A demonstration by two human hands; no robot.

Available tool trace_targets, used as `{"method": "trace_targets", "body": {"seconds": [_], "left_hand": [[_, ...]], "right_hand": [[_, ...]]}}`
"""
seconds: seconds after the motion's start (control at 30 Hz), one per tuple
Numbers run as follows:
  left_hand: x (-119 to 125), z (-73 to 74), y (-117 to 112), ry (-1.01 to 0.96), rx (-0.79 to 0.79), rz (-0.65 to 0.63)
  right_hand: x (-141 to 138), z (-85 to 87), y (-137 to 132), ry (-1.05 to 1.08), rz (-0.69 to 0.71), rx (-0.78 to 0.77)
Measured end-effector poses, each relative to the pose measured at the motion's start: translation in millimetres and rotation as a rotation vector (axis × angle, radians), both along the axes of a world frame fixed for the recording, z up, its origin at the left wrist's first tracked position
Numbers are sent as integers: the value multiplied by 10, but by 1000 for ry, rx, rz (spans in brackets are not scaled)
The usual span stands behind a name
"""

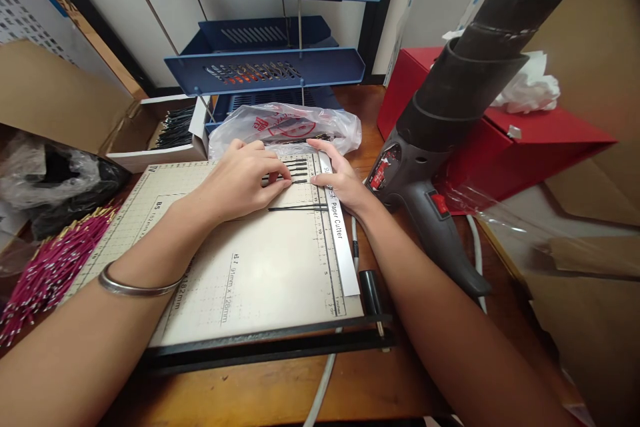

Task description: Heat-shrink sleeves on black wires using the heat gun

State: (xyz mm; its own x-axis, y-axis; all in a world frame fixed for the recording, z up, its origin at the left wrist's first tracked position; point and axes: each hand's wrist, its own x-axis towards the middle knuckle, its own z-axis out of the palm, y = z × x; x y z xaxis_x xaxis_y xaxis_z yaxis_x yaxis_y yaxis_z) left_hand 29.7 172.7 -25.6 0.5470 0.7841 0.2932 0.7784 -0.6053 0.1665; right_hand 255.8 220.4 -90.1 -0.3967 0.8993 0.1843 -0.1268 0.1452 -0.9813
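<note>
A beige paper cutter board [260,273] with a printed grid lies on the wooden desk. Several thin black tubes [296,171] lie side by side across its far end, against the white ruler strip [340,240]. My left hand [240,180] rests on the tubes with its fingers curled, the fingertips pressing them down. My right hand [337,177] sits at the ruler edge, fingers bent and touching the tubes' right ends. One more black tube [297,208] lies alone a little nearer to me. A silver bangle is on my left wrist.
A heat gun [440,147] stands right of the cutter, before a red box [500,140]. A plastic bag [285,127] and blue stacked trays [265,70] are behind. A box of black tubes [173,130] sits far left, a pile of magenta wires [50,267] near left.
</note>
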Motion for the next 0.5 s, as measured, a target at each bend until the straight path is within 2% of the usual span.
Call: {"method": "trace_targets", "body": {"seconds": [0.5], "left_hand": [[-5,-35,18,-13,16,-3]], "right_hand": [[16,-11,-11,-20,18,7]]}}
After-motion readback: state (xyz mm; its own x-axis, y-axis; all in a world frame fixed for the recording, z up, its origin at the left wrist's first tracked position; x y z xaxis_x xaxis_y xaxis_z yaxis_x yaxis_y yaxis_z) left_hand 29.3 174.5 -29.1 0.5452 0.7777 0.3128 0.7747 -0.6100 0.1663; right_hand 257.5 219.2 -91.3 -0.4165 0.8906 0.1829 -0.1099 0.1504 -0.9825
